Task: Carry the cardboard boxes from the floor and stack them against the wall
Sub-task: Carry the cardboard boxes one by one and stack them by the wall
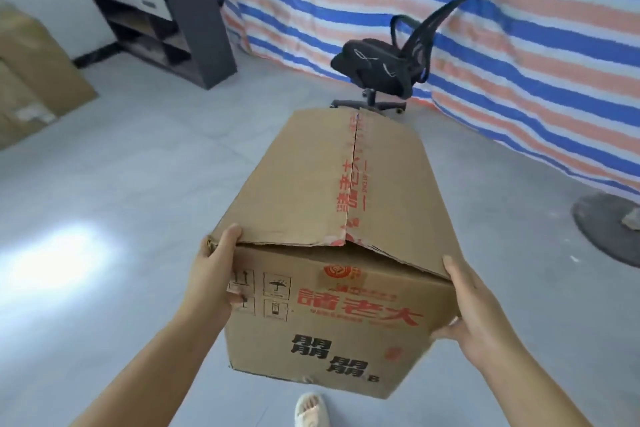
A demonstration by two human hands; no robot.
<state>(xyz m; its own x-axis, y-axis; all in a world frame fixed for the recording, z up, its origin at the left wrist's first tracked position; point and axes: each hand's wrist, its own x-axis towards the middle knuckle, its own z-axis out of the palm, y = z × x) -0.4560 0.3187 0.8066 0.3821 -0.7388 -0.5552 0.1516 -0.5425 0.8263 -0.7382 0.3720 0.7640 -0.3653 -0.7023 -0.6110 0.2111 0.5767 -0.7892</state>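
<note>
Both hands grip cardboard box (343, 253) above floor.

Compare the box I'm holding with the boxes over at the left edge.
The held box is off the floor, gripped by the left hand and right hand; the left boxes rest on the floor by the wall. The held box carries red and black print; the left boxes look plain. All are brown cardboard.

Head view looks steeply down; edges perhaps warped.
</note>
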